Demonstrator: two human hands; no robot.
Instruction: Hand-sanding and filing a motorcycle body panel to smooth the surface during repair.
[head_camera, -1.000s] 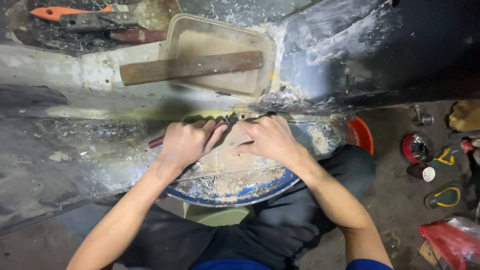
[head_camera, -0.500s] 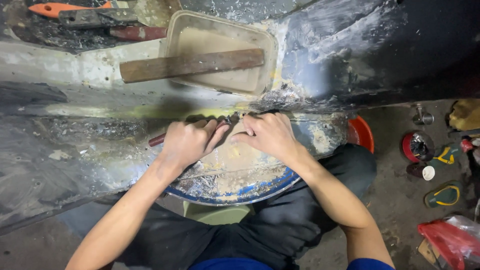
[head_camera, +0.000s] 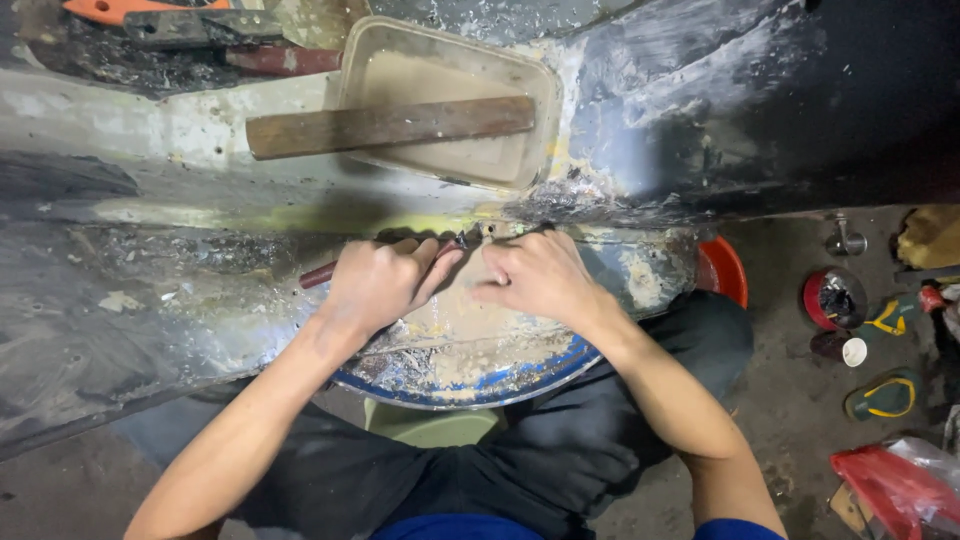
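Left hand (head_camera: 385, 285) clamped on a red-handled tool (head_camera: 322, 274), tip at the panel seam; right hand (head_camera: 535, 275) just beside it, fingers pressed flat on the filler-smeared panel (head_camera: 150, 290), gripping nothing. Below both: one round blue-rimmed board (head_camera: 470, 385) across the lap, caked with putty. Beyond: one beige tray (head_camera: 450, 100), one wooden stick (head_camera: 390, 125) across its rim. Far left: one orange-handled tool (head_camera: 110, 10). Right floor cluttered: one red can (head_camera: 832, 298), two sandals (head_camera: 885, 395); little free room there.

Dim overhead light, sharp centre, dark shadowed right corner
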